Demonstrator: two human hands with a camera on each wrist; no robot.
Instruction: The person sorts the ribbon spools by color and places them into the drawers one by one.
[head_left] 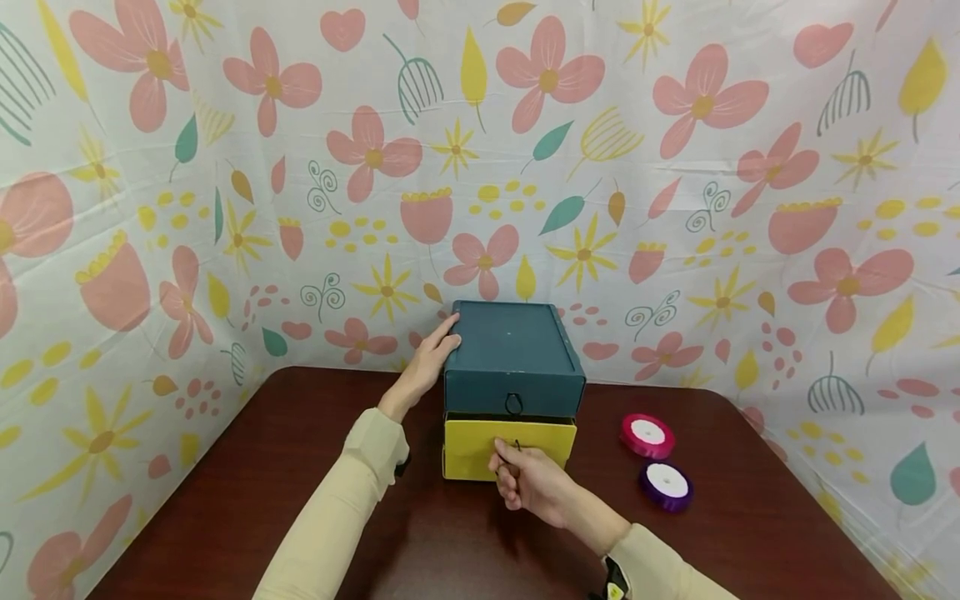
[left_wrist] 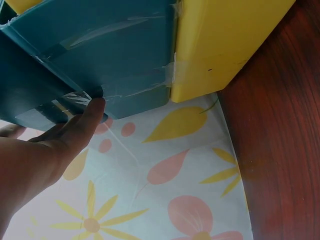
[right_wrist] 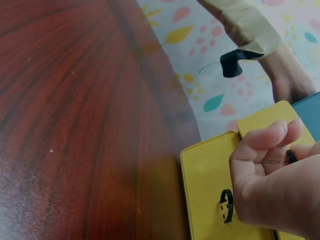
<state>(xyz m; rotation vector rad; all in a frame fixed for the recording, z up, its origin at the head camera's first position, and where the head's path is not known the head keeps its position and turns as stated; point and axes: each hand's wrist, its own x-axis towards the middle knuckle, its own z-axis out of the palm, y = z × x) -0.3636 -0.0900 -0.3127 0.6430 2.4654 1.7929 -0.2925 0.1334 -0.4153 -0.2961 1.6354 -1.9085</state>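
Note:
A drawer box stands at the back of the table, its teal top section (head_left: 513, 342) above yellow drawers. One yellow drawer front (head_left: 472, 446) sticks out a little below the teal part, showing a dark gap along its upper edge. My right hand (head_left: 536, 483) pinches the black loop pull (right_wrist: 291, 156) on that drawer, fingers curled. Another yellow front (right_wrist: 205, 165), with its own black loop (right_wrist: 226, 206), shows beside it in the right wrist view. My left hand (head_left: 425, 364) rests against the teal section's left side, fingers extended along it.
To the right of the box lie a pink ribbon spool (head_left: 648, 437) and a purple ribbon spool (head_left: 667, 486), close together. The dark wooden table (head_left: 247, 500) meets a flower-printed cloth (head_left: 480, 167) behind. A black loop (head_left: 513, 403) hangs on the teal front.

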